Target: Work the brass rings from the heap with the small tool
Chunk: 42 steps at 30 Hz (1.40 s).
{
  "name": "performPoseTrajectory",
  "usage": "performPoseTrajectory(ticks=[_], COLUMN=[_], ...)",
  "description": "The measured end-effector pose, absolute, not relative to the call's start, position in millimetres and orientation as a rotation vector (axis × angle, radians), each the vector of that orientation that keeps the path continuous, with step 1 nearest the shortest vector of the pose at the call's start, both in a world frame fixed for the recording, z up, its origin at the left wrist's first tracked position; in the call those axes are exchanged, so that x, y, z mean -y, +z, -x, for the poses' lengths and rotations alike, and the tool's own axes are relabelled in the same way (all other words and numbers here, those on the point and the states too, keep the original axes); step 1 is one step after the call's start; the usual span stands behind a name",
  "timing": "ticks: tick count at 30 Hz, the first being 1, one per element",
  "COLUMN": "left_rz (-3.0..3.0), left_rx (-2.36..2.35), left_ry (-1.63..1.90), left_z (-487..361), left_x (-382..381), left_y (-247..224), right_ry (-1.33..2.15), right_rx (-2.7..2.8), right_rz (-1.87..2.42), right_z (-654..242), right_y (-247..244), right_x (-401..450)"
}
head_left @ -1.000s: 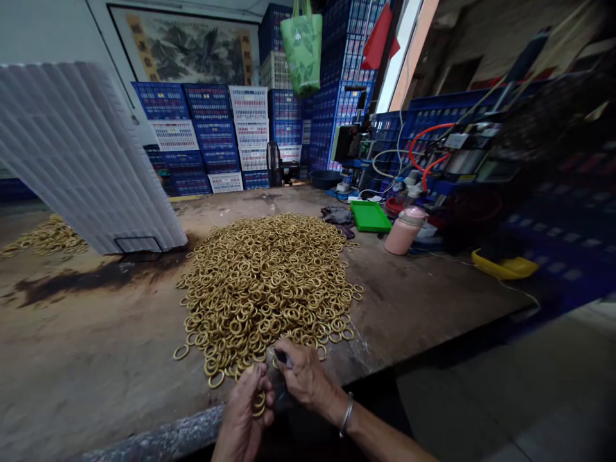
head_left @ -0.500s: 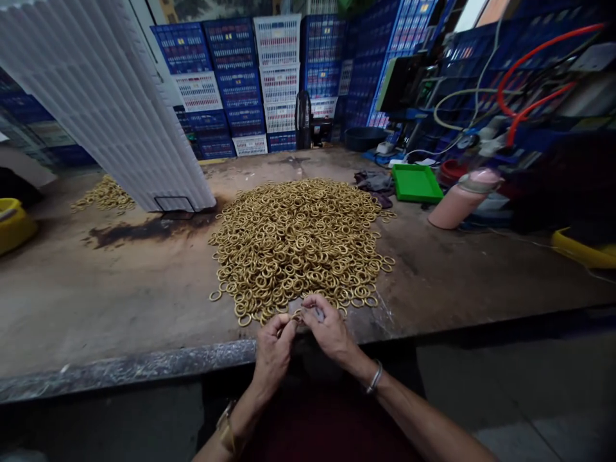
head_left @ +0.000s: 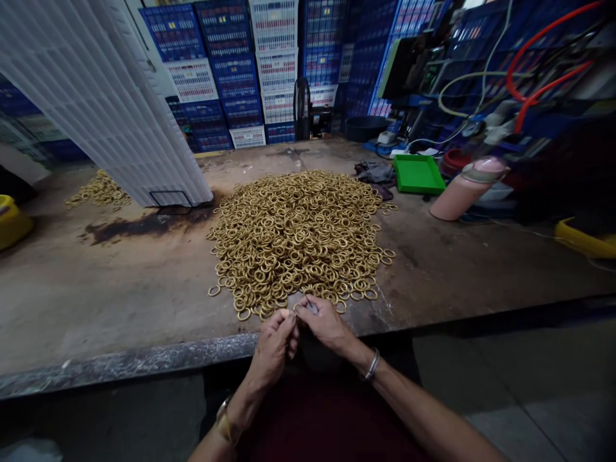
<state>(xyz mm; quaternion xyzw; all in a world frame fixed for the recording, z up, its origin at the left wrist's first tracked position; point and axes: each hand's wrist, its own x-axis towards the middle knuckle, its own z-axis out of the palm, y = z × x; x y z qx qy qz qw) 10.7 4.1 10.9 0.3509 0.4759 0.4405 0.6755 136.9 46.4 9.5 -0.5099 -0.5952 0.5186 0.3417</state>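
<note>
Close to the table's front edge, my left hand (head_left: pixel 273 343) is closed in a pinch, its fingertips almost meeting those of the other hand. Whatever it may hold is hidden by the fingers. My right hand (head_left: pixel 328 326) is closed too, with a small brass-coloured ring (head_left: pixel 295 308) at its thumb and fingertip. A small greyish piece (head_left: pixel 312 307) shows among the right fingers; its kind is too small to tell. Just beyond both hands spreads a large heap of brass-coloured rings (head_left: pixel 298 237), with several loose ones around its rim.
A tall stack of white corrugated sheets (head_left: pixel 120 109) stands at the left, beside a smaller ring pile (head_left: pixel 101 190). At the right are a green tray (head_left: pixel 419 174), a dark cloth (head_left: pixel 375 173) and a pink bottle (head_left: pixel 459 196). Blue and white crates (head_left: pixel 276 70) line the back.
My left hand has drawn slightly down from the ring, its other fingers now curled into view. The ring shows at my right fingertips. The camera view has shifted a little.
</note>
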Motion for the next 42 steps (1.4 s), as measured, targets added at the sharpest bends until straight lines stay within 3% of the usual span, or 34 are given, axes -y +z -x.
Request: performPoseTrajectory(ticks=[4,10,22,34,42], left_rz=[-0.777,-0.892,-0.889,-0.411,-0.242], left_rx=[-1.076,-1.165,-1.251,-0.903,-0.794], left_ry=[1.023,1.030,1.042,1.111,1.050], left_z=[-11,-10,-11,-5,0], left_x=[-5,-4,-1,0,-4], left_y=[10,10,13,19,14], right_ry=[1.235,0.867,0.730,0.338,0.332], right_rx=[1.563,2.064,2.322,2.168,2.242], right_rz=[1.414,1.335,1.360,1.827,1.913], right_z=[-140,-147,-147,-153,-152], right_y=[7,0,1,4,10], right_x=[-47,-37,-37,-55,-59])
